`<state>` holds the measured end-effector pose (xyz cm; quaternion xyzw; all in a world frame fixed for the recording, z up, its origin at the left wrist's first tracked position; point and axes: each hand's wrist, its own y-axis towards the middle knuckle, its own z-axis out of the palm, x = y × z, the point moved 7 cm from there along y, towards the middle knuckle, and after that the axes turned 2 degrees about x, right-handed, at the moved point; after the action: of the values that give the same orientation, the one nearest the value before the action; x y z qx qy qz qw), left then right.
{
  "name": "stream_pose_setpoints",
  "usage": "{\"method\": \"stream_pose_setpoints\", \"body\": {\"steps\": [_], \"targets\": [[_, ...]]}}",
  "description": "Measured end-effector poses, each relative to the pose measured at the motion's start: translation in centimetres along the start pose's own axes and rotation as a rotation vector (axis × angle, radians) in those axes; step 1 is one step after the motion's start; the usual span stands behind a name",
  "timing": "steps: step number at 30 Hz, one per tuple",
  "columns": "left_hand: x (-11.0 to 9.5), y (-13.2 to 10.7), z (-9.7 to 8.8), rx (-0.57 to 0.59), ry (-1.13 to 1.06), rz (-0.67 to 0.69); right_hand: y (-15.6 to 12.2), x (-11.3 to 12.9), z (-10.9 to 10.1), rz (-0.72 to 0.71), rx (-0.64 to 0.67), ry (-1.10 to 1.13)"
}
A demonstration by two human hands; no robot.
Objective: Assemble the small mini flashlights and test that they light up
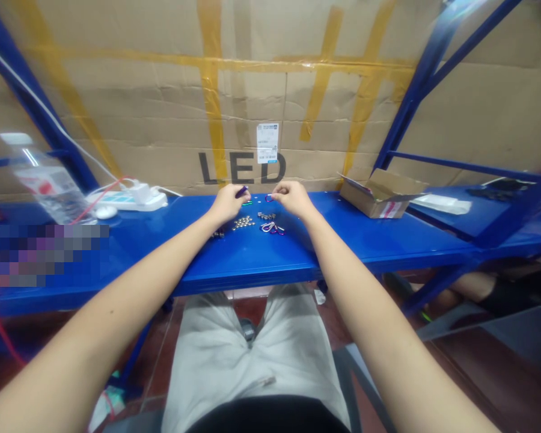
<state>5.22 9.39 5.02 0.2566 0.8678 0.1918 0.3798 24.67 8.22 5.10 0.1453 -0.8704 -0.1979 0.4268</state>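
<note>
My left hand point(228, 203) is closed on a small dark purple piece point(241, 191), whose kind I cannot make out. Just below its fingers lies a green item point(247, 203). To the right, my right hand point(292, 197) pinches a small blue-purple loop point(268, 198), which looks like a carabiner. Between the forearms, small round silvery pieces point(243, 223) lie in a group on the blue tabletop point(234, 258). Beside them sits a row of small metal pieces point(266, 216). Nearer to me is a little heap of purple and silver carabiners point(271, 228). Dark small parts point(217, 233) show partly behind my left wrist.
An open cardboard box point(379, 195) stands to the right, by a white packet point(442, 203). Leftward are a power strip point(126, 199) with cables and a water bottle point(49, 186). A large carton point(162, 120) walls the back. Another person's leg point(469, 287) shows at right.
</note>
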Motion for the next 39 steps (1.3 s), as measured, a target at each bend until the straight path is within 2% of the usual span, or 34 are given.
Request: {"method": "stream_pose_setpoints", "body": {"steps": [4,7,12,14,17,22,26,31,36,39], "targets": [[0.9,0.7,1.1,0.031,0.001,-0.044,0.1,-0.7,0.1,0.071,0.056,-0.029],[1.6,0.9,1.8,0.073,0.079,-0.067,0.2,-1.1,0.1,0.111,0.08,-0.037],[2.1,1.5,3.1,0.187,0.223,0.029,-0.2,-0.6,-0.3,0.125,0.111,-0.016],[2.0,2.3,3.6,0.197,0.226,0.046,-0.5,-0.5,-0.3,0.145,0.163,0.015],[1.9,3.8,4.6,0.21,0.169,-0.008,-1.0,-0.4,-0.3,0.18,0.241,0.031],[1.3,4.7,6.6,0.329,0.16,-0.067,-1.5,-0.6,0.1,0.213,0.382,-0.04],[1.6,4.2,6.4,0.356,0.175,-0.071,-1.6,-0.6,0.6,0.212,0.441,-0.017],[2.3,3.8,5.6,0.389,0.203,-0.096,-1.7,-0.9,0.9,0.235,0.45,0.012],[1.8,3.5,5.4,0.438,0.186,-0.083,-1.9,-0.9,0.8,0.236,0.445,0.052],[1.4,3.5,4.5,0.444,0.208,-0.071,-1.9,-0.9,0.9,0.235,0.449,0.108]]}}
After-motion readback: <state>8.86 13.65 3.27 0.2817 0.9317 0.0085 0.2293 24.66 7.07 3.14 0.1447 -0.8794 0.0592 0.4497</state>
